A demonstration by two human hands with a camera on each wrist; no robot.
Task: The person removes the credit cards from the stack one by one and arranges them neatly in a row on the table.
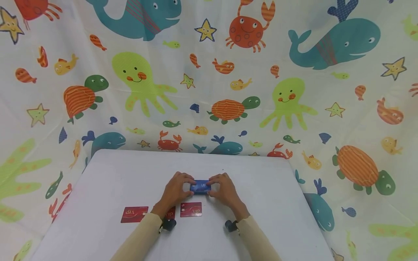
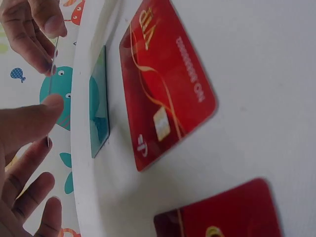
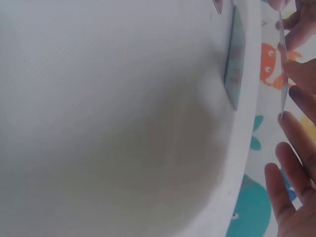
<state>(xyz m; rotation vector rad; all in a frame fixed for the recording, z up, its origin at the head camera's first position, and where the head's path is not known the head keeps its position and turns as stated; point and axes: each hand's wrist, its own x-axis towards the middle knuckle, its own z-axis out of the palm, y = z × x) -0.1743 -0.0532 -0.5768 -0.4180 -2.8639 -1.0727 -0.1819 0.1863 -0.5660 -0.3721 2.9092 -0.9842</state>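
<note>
Both hands hold a blue card (image 1: 198, 187) with light lettering between them, at the middle of the table. My left hand (image 1: 176, 188) pinches its left end with thumb and fingers. At the right end, my right hand (image 1: 226, 189) pinches it the same way. In the left wrist view the held card (image 2: 52, 74) shows as a thin edge, raised off the table. Under it lies another glossy bluish card (image 2: 99, 106), flat on the white surface. Three red VIP cards lie nearer the body: one at left (image 1: 134, 214), one partly hidden by the left wrist (image 1: 170, 213), one at centre (image 1: 191, 209).
The white table (image 1: 261, 203) ends at a far edge just beyond the hands. Behind it hangs a cloth (image 1: 202, 72) printed with sea animals. A dark wrist camera (image 1: 169, 224) sits on the left wrist, another (image 1: 231, 226) on the right.
</note>
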